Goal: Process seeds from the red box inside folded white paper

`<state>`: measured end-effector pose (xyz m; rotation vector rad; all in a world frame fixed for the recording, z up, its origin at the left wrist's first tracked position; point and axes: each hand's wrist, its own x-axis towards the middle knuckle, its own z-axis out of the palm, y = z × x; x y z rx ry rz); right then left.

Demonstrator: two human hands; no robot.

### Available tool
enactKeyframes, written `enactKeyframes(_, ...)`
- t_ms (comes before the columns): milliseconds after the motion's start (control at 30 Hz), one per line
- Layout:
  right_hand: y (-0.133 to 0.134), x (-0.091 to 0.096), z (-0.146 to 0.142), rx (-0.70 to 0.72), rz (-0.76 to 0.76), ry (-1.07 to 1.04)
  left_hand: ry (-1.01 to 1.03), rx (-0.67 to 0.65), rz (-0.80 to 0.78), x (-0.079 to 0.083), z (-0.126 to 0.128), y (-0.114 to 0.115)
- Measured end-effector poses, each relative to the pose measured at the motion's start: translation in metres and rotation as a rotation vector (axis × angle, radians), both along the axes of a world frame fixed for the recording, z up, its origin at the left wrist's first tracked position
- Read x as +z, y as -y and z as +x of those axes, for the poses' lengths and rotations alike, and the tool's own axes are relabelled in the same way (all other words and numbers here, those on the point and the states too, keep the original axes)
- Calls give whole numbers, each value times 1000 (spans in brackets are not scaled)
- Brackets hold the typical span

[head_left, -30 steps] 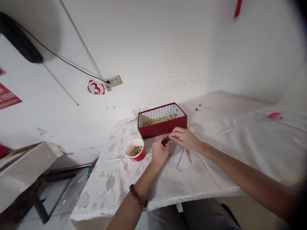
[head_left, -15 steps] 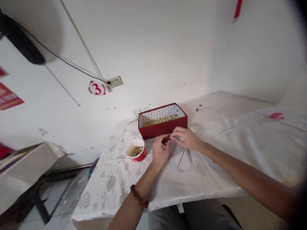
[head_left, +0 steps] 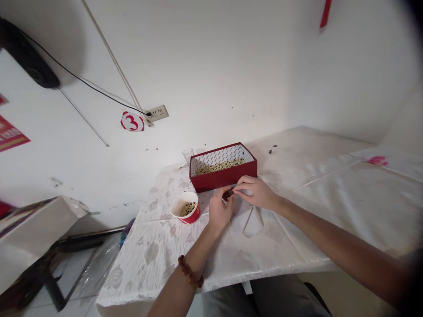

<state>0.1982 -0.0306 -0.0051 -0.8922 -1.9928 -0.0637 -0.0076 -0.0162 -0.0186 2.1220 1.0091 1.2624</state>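
White walls (head_left: 214, 66) are meeting behind a cloth-covered table (head_left: 158, 255). On it, the person's left hand (head_left: 220, 209) is curling thumb and fingers around a small dark-red piece (head_left: 228, 194) — the piece is lying between thumb and forefinger, just in front of a red box (head_left: 228, 177) holding grains (head_left: 220, 167). The right hand (head_left: 257, 192) is bringing its fingertips near together at the piece's right end; whether they are gripping it, one cannot tell. A cup (head_left: 193, 215) is standing left of both hands.
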Motion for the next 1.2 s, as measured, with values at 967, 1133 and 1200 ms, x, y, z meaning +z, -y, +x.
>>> enactKeyframes(967,-1,2,-1,-58,36,124,-80,0,23,1,-3,-1)
enactKeyframes(1133,-1,0,-3,-31,9,93,-95,-3,24,3,-2,1)
enactKeyframes(1200,-1,-1,-5,-42,23,126,-114,-7,28,4,-2,2)
